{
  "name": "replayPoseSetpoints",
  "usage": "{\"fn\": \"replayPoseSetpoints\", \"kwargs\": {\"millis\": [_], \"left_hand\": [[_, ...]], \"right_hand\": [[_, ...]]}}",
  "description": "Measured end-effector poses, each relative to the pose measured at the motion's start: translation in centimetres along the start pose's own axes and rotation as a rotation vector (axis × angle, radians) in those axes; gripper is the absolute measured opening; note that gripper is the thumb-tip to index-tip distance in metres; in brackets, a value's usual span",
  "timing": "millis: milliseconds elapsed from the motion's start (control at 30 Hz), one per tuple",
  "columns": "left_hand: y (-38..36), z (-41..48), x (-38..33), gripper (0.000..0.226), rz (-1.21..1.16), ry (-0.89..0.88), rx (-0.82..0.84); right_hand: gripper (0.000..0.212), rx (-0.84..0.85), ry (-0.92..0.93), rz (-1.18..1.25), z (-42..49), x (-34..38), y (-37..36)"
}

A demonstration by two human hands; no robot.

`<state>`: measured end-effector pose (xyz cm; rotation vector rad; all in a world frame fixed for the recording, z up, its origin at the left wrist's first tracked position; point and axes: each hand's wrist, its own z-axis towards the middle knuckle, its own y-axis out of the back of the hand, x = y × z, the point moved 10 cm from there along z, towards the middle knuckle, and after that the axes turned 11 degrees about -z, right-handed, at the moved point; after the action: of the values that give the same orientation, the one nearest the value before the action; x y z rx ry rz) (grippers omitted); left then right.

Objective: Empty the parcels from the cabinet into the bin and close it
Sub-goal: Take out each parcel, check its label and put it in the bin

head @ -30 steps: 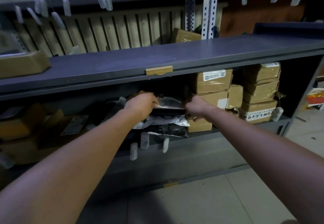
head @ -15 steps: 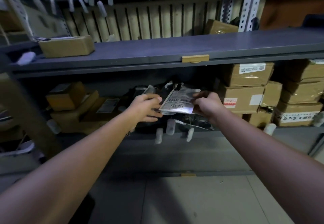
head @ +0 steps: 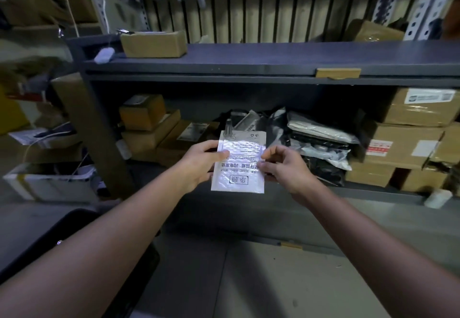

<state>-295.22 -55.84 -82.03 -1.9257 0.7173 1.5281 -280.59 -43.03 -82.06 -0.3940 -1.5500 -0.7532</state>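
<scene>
Left hand [head: 199, 165] and right hand [head: 288, 168] are both on one parcel: a flat white mailer [head: 239, 173], printed side towards the person and upside down. The left thumb lies across its face with the fingers tucked behind. On the other side, curled fingertips pinch the right edge. It hangs in the air just in front of the cabinet [head: 224, 78], clear of the shelf and touching nothing else.

Behind it, mid-shelf, lies a slumped heap of black and grey poly bags [head: 316, 138]. Taped cardboard boxes [head: 403, 143] are stacked to the right, with more boxes [head: 146, 123] to the left. So, plenty left to clear, I'd say.

Down at lower left, partly under the left forearm, sits a dark container [head: 62, 228]. It may well be the bin, though I cannot tell for sure.

For this step, one hand would do. The mailer looks thin and slippery, so grip it by an edge rather than the middle, swing it left and low, and let go only once it is over the opening. The free hand could then reach for the poly bags.
</scene>
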Motion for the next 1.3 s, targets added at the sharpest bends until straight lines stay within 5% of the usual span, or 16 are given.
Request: {"fn": "replayPoseSetpoints", "kwargs": {"millis": [500, 833, 1067, 1133, 1300], "left_hand": [[5.5, -2.3, 2.2, 0.026, 0.023, -0.139, -0.02], [5.3, -1.8, 2.2, 0.026, -0.014, -0.067, 0.009], [5.4, -1.8, 3.6, 0.039, -0.13, 0.086, 0.047], [5.8, -1.8, 3.7, 0.043, -0.139, 0.111, -0.005], [7.3, -1.5, 3.2, 0.015, -0.047, 0.0, -0.144]], "right_hand": [[0.018, 0.071, 0.116, -0.17, -1.1, 1.3, -4.5], [0.051, -0.093, 0.617, -0.963, -1.7, 3.1, -5.5], [0.013, -0.227, 0.598, -0.724, -0.9, 3.8, -3.9], [0.024, -0.205, 0.528, -0.624, -0.7, 3.8, -3.9], [0.017, -0.058, 0.286, -0.339, 0.3, 1.6, -4.7]]}}
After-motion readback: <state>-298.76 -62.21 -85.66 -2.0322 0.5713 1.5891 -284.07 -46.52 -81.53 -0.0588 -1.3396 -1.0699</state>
